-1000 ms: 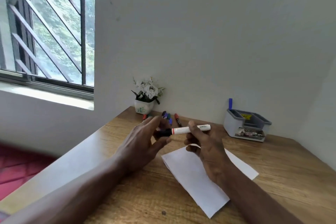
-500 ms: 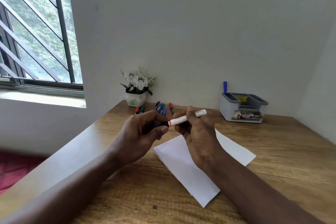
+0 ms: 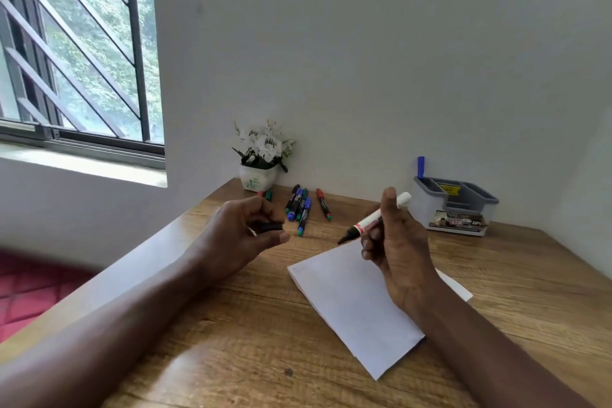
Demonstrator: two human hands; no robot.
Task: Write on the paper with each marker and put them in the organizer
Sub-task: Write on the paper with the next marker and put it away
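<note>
Right hand (image 3: 395, 252) closed around uncapped white marker (image 3: 374, 218) above the paper (image 3: 347, 305), long axis slanting, black tip low-left, butt up-right toward grey organizer (image 3: 453, 209), left hand (image 3: 241, 235) pinching black cap (image 3: 269, 227), barrel middle hidden by thumb.

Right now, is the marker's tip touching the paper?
Apart. The head view shows the marker held in the right hand, its black tip over bare wood beyond the paper.

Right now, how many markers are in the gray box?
1. A blue marker stands upright at the back left corner of the organizer; only its top shows. Shorter things could be hidden below the walls.
</note>
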